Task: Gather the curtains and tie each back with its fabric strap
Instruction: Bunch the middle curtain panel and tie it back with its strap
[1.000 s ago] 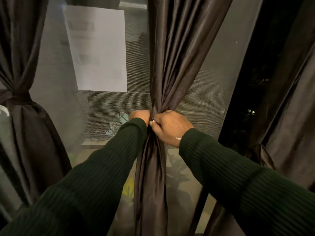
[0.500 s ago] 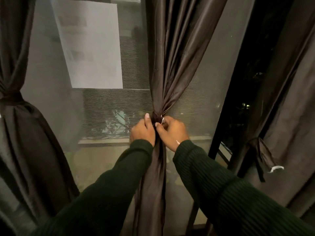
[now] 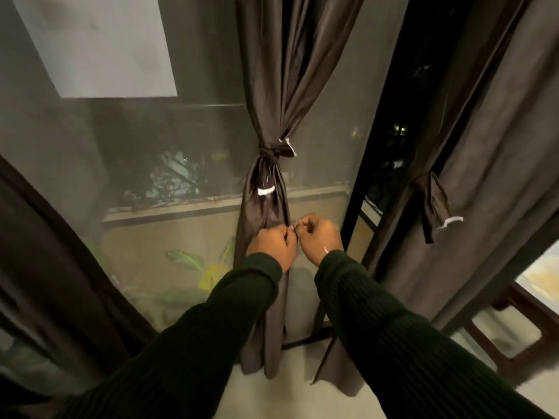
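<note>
Left arm: reaches forward in a dark ribbed sleeve, the left hand at the lower part of the middle curtain, back of the hand toward the camera.
Left fingers: curled in; they lie against the curtain's folds, but whether they pinch cloth cannot be told.
Right arm: stretched forward beside the left, the right hand just right of the curtain's edge, knuckles nearly touching the left hand's.
Right fingers: curled into a loose fist; what they hold, if anything, is hidden.
Middle curtain: gathered into a narrow bundle, hanging down to the floor.
Fabric strap: knotted round the gathered curtain, well above both hands; one white-tipped end sticks out to the right, another hangs down the front between knot and hands.
Right curtain: hangs loose, its own strap dangling untied.
Left curtain: dark folds at the frame's edge.
Window: glass behind, with a pale sheet of paper on it.
</note>
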